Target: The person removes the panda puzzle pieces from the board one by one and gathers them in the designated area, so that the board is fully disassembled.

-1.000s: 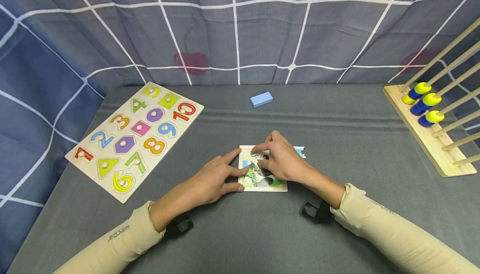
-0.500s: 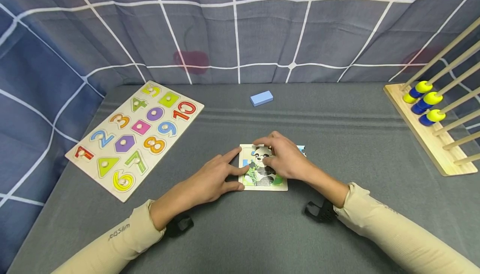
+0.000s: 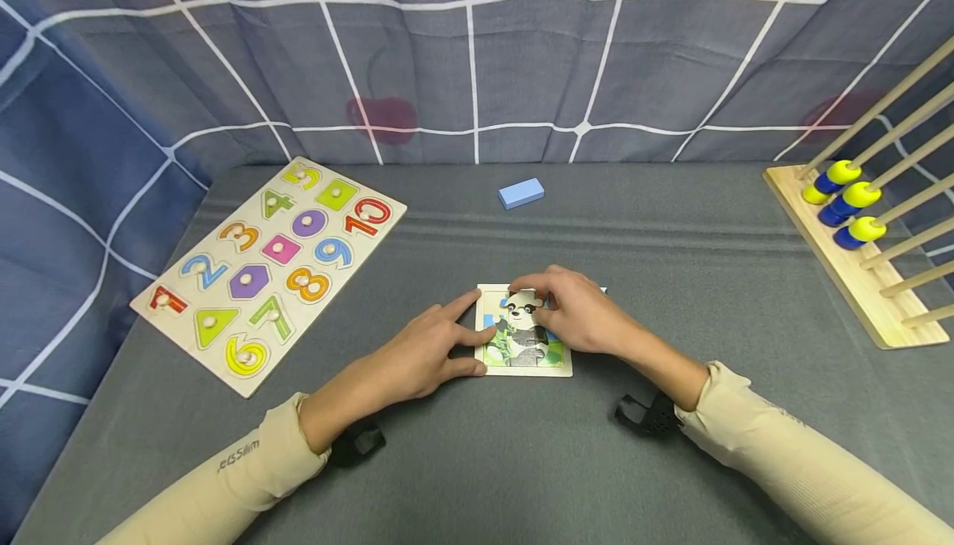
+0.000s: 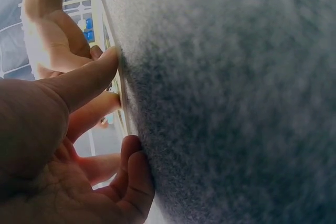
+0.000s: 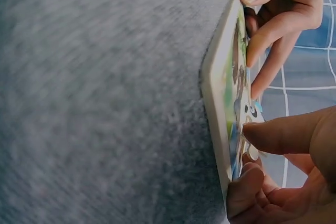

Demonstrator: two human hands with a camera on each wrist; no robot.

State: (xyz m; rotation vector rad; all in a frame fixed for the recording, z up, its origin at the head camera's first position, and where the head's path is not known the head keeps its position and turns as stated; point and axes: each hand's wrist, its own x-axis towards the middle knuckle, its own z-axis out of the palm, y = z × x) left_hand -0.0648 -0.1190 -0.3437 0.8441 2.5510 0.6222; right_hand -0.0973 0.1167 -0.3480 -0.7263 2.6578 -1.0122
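A small panda jigsaw puzzle with a pale wooden frame (image 3: 525, 371) lies flat on the dark table. Along its left side rests my left hand (image 3: 421, 356), fingers spread and mostly straight, with fingertips on the frame edge and picture. My right hand (image 3: 589, 313) reaches over the upper right corner. Its thumb (image 5: 278, 132) and curled fingers pinch at a puzzle piece (image 5: 253, 153) by the panda's head (image 3: 519, 308), seen close in the right wrist view. This hand covers most of the upper right part of the picture. A blue sliver (image 3: 604, 289) shows past the knuckles.
At the left lies a wooden number-and-shape peg board (image 3: 248, 282). A light blue block (image 3: 521, 193) sits farther back. On the right stands a wooden peg rack (image 3: 857, 272) with yellow and blue beads. A grid-patterned curtain (image 3: 522, 56) hangs behind the table.
My right hand has slid a little to the right and uncovered the panda's head, while hiding more of the blue piece beyond the frame. My left hand has stayed in place.
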